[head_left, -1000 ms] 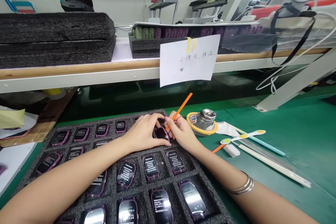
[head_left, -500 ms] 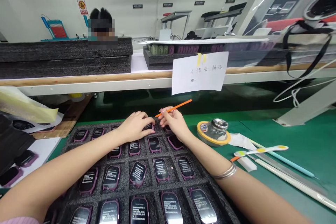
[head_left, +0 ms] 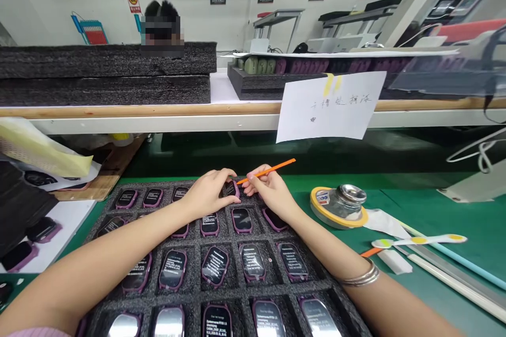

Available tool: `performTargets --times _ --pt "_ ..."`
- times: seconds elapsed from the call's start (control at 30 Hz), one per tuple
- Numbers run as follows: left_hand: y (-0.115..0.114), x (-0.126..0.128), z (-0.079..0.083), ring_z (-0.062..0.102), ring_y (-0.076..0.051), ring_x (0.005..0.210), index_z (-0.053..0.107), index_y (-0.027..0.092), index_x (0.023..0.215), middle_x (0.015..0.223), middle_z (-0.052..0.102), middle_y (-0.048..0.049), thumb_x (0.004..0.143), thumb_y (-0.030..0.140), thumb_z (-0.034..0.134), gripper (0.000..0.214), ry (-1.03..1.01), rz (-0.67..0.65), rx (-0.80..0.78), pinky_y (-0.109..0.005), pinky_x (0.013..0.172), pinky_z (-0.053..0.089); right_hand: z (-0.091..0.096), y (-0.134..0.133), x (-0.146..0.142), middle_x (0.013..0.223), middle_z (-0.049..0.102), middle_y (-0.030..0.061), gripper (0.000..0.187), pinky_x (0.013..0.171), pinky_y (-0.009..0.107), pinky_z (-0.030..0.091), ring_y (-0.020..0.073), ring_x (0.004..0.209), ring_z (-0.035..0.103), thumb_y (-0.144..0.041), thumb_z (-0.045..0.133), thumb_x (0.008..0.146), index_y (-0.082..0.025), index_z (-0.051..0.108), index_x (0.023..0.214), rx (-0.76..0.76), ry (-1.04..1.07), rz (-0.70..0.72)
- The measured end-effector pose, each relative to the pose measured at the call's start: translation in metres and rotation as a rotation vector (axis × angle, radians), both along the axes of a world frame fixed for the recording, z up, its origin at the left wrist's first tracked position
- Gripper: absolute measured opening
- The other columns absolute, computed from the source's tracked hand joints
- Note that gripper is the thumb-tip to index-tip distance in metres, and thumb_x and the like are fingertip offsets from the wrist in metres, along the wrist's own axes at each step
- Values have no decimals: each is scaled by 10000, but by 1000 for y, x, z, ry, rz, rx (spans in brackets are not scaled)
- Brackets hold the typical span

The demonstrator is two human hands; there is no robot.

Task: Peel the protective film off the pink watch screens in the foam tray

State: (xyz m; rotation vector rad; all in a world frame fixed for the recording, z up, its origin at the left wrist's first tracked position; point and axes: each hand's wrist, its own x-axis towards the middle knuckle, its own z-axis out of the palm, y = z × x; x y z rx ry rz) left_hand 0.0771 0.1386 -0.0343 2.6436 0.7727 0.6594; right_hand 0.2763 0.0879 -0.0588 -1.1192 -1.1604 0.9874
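Observation:
My left hand (head_left: 209, 192) grips a purple-framed smartwatch (head_left: 231, 188) between thumb and fingers at the far edge of a black foam tray (head_left: 253, 238). The watch is tilted on its side, its dark screen partly showing. In my right hand (head_left: 271, 190) a thin orange plastic stick (head_left: 280, 165) is pinched like a pen. Its lower tip meets the right edge of the watch; whether it touches is too small to tell. Rows of similar watches, many with white text lit on their screens, lie in the tray's compartments beneath my forearms. One watch (head_left: 274, 219) sits partly under my right wrist.
Right of the tray, a metal-topped bottle (head_left: 350, 200) stands in a yellow tape roll (head_left: 322, 210). Nearby are a toothbrush (head_left: 421, 240) and a white block (head_left: 395, 261). A shelf (head_left: 169, 124) crosses behind, with a paper note (head_left: 330, 110). Another person (head_left: 162, 26) is beyond.
My left hand has turned the watch up so more of its purple edge shows. The stick's tip has come to the watch's side. The view has shifted slightly.

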Motion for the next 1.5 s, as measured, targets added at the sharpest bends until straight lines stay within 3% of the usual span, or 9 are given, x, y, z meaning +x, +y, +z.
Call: performTargets --times 0.43,0.57,0.63,0.7,0.8,0.93,1.07,1.3,1.5 --pt "2 0 -3 643 -280 1070 537 209 1177 1128 670 -87 816 411 797 489 -44 -3 -11 -433 928 533 4 -2 -4 667 691 11 467 557 276 561 133 571 653 -602 755 753 -203 523 823 29 -46 -4" --pt "-4 0 6 600 -286 1068 587 194 1145 1117 643 -98 879 451 718 393 -79 -22 57 -450 937 501 8 -2 -4 650 684 6 492 548 275 559 132 551 642 -619 771 721 -208 517 815 40 -29 -32" --pt "-13 2 13 592 -252 1018 648 200 1052 1042 645 -74 950 429 625 251 -77 -88 84 -418 938 482 13 -3 -1 668 683 0 487 571 269 563 125 566 642 -625 754 738 -211 516 837 57 -4 -77" --pt "-24 3 19 594 -229 998 700 218 970 1007 649 -58 982 427 573 245 -10 -207 116 -396 944 470 19 -7 2 715 687 -3 466 587 257 561 116 587 642 -619 729 770 -213 529 882 71 22 -122" --pt "-40 1 20 563 -283 1151 727 220 1022 1178 627 -107 944 498 612 310 117 -323 159 -451 1019 443 26 -23 3 786 705 21 456 555 245 545 110 585 635 -606 724 786 -197 576 927 54 36 -117" --pt "-55 -9 10 508 -310 1263 669 218 1131 1296 574 -133 926 441 659 304 103 -204 62 -493 1061 423 22 -50 -3 762 702 35 475 545 253 551 116 570 637 -620 734 776 -182 590 889 6 35 -55" --pt "-60 -14 4 563 -256 1149 629 232 1144 1173 638 -73 925 369 675 262 28 -133 -43 -448 1023 448 12 -61 -6 671 675 10 500 534 267 551 128 543 638 -657 720 770 -199 534 844 -26 34 -28" --pt "-55 -13 5 596 -234 968 658 221 1017 965 637 -47 913 312 665 138 37 -176 85 -411 910 479 13 -62 -9 645 667 10 518 543 274 533 131 544 622 -683 713 757 -204 531 830 -46 -25 37" --pt "-55 -13 4 623 -267 1049 521 200 1181 1125 657 -89 830 346 738 438 2 -101 -27 -442 940 506 15 -65 -10 692 688 32 482 574 282 537 139 584 630 -656 703 787 -203 544 823 -53 -63 57"
